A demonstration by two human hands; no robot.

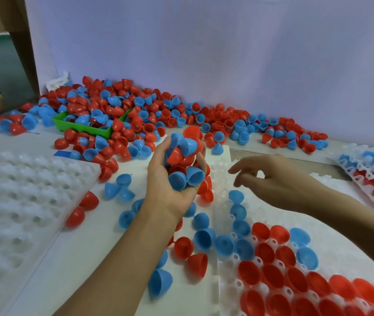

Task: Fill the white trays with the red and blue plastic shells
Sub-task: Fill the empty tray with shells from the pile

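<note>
Several shells [184, 165] within left-hand fingers [200, 160] — right hand [270, 176] apart.

single head-worn wide-angle view, looking forward and down from close above the table [85, 258]. both forearms enter from the bottom edge, the purple back wall [204, 42] fills the top. edges bend with lens distortion. no second view.

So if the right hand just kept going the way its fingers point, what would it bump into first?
Probably the shells heaped in the left hand. The right hand is open, fingers pointing left toward that handful, with only a small gap between them. Depth is hard to judge, so it might pass slightly in front.
</note>
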